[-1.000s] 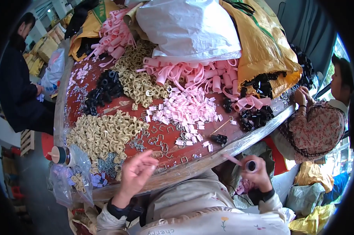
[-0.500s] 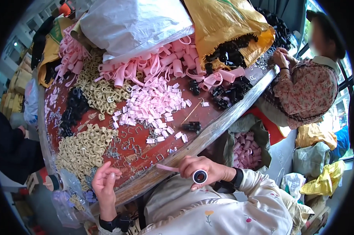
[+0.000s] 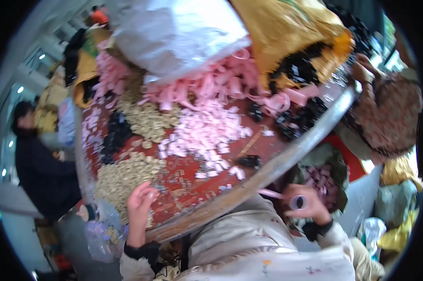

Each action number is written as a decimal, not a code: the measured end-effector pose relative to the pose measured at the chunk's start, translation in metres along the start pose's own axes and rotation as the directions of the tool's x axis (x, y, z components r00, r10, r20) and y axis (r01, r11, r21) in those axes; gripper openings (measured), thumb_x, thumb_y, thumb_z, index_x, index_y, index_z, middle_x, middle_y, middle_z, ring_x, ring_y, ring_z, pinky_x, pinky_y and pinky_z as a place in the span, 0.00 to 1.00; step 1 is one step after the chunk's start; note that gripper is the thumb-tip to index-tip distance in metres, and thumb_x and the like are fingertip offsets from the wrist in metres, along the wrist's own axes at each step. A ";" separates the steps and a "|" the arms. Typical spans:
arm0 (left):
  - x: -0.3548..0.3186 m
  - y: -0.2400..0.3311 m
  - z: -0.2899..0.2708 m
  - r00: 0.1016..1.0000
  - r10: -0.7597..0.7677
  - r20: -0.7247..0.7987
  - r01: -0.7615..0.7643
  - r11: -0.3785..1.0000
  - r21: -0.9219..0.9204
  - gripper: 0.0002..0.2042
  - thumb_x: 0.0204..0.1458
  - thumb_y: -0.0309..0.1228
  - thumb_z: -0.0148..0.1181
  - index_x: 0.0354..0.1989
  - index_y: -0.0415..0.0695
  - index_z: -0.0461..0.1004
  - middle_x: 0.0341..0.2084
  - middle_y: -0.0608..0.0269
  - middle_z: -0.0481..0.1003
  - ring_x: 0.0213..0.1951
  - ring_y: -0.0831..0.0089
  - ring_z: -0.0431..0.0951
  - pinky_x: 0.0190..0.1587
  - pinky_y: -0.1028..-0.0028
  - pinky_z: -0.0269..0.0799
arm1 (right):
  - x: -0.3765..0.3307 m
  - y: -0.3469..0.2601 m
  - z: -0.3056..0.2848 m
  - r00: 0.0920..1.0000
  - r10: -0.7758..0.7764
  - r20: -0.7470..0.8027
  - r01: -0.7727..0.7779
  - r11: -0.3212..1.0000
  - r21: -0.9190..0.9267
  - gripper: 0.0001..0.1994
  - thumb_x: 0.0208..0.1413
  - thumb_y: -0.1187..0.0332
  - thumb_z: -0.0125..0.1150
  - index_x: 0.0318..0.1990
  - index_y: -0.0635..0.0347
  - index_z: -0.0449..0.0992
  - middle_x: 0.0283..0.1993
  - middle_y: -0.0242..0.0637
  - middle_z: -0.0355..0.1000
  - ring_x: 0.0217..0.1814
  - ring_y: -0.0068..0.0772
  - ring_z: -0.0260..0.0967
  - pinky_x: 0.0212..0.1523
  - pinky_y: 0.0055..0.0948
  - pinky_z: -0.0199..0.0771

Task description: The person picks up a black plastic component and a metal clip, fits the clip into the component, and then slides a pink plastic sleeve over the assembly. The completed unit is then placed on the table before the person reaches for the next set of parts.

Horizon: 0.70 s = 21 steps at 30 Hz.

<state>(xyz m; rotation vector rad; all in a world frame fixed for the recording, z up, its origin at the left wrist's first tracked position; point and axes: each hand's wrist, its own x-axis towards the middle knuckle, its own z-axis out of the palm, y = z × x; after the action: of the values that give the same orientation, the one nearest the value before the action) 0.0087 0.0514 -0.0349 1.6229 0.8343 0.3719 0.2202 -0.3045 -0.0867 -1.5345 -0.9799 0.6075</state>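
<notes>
My right hand [image 3: 310, 205] is closed round a pink strapped tube [image 3: 298, 203], blurred by motion. The tube's round end shows a pale rim and a dark inside, and its pink strap sticks out toward the table's edge. My left hand [image 3: 142, 199] is held over the near left of the table with fingers loosely bent and apart; nothing shows in it. Closest to it lies a heap of small tan clips [image 3: 127, 180]. A mound of small pink pieces [image 3: 204, 133] fills the middle of the red tabletop [image 3: 181, 189], with loose metal loops scattered nearer me.
A white sack [image 3: 178, 40] and a yellow sack [image 3: 286, 33] spill pink tubes and black parts at the back. Below the wooden rim [image 3: 249, 187], an open sack [image 3: 340, 196] holds pink tubes. One person [image 3: 389, 112] works at right; another [image 3: 43, 164] is at left.
The view has shifted, so the table sits further right. My right hand has moved away from the table's edge toward the open sack, still gripping the strapped tube. My left hand remains near the tan clips.
</notes>
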 end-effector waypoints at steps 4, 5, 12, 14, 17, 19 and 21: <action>0.048 -0.016 -0.018 0.992 0.127 0.020 -0.128 0.987 0.096 0.14 0.46 0.23 0.50 0.43 0.36 0.63 0.31 0.60 0.70 0.32 0.75 0.72 0.34 0.79 0.68 | -0.084 0.020 -0.052 0.859 0.379 -0.343 -0.510 0.685 -0.520 0.16 0.27 0.66 0.63 0.28 0.62 0.70 0.27 0.39 0.68 0.31 0.37 0.66 0.32 0.29 0.64; 0.063 -0.019 -0.022 0.983 0.183 0.016 -0.182 0.955 0.233 0.15 0.45 0.23 0.51 0.43 0.36 0.63 0.31 0.59 0.70 0.32 0.74 0.72 0.33 0.78 0.68 | -0.103 0.033 -0.056 0.875 0.267 -0.404 -0.484 0.457 -0.747 0.17 0.27 0.64 0.63 0.29 0.62 0.70 0.28 0.40 0.68 0.33 0.41 0.66 0.32 0.31 0.65; 0.143 -0.012 -0.037 0.809 0.585 -0.046 -0.367 0.565 0.739 0.17 0.37 0.26 0.54 0.40 0.40 0.67 0.36 0.54 0.68 0.28 0.58 0.71 0.34 0.69 0.67 | -0.085 0.049 -0.042 0.872 0.485 -0.060 -0.346 0.526 -0.776 0.23 0.28 0.61 0.63 0.36 0.61 0.70 0.34 0.43 0.68 0.37 0.45 0.65 0.36 0.34 0.66; 0.168 -0.026 -0.043 0.788 0.615 -0.026 -0.332 0.461 0.823 0.16 0.37 0.27 0.54 0.39 0.40 0.67 0.37 0.53 0.68 0.28 0.57 0.71 0.34 0.68 0.67 | -0.055 0.039 -0.024 0.934 0.339 0.113 -0.132 0.621 -0.772 0.24 0.29 0.60 0.63 0.38 0.61 0.69 0.34 0.42 0.68 0.36 0.43 0.65 0.35 0.33 0.67; 0.191 -0.031 -0.052 0.779 0.627 0.008 -0.209 0.248 0.946 0.14 0.38 0.27 0.54 0.37 0.41 0.68 0.37 0.53 0.68 0.28 0.57 0.71 0.33 0.66 0.67 | 0.006 -0.022 0.005 0.932 0.235 0.277 -0.046 0.833 -0.552 0.21 0.33 0.66 0.64 0.38 0.63 0.68 0.32 0.41 0.68 0.31 0.38 0.67 0.33 0.30 0.68; 0.190 -0.021 -0.041 0.859 0.511 0.018 -0.157 0.230 0.960 0.13 0.38 0.27 0.53 0.35 0.41 0.69 0.36 0.53 0.68 0.29 0.56 0.71 0.33 0.64 0.67 | 0.033 -0.044 0.014 0.926 0.214 0.311 -0.034 0.867 -0.496 0.21 0.34 0.66 0.64 0.38 0.63 0.68 0.31 0.41 0.68 0.32 0.38 0.67 0.33 0.30 0.68; 0.176 -0.021 -0.035 0.908 0.418 0.017 -0.126 0.235 0.964 0.12 0.38 0.27 0.53 0.34 0.42 0.70 0.36 0.53 0.68 0.29 0.56 0.71 0.33 0.64 0.67 | 0.052 -0.063 0.023 0.900 0.179 0.397 -0.036 0.939 -0.343 0.20 0.36 0.66 0.63 0.39 0.63 0.68 0.31 0.41 0.68 0.33 0.37 0.68 0.34 0.29 0.68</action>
<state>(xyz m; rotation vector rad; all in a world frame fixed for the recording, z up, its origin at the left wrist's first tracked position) 0.1010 0.1997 -0.0826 2.9987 1.0363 0.3241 0.2128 -0.2488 -0.0232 -1.8016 -1.3864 0.9210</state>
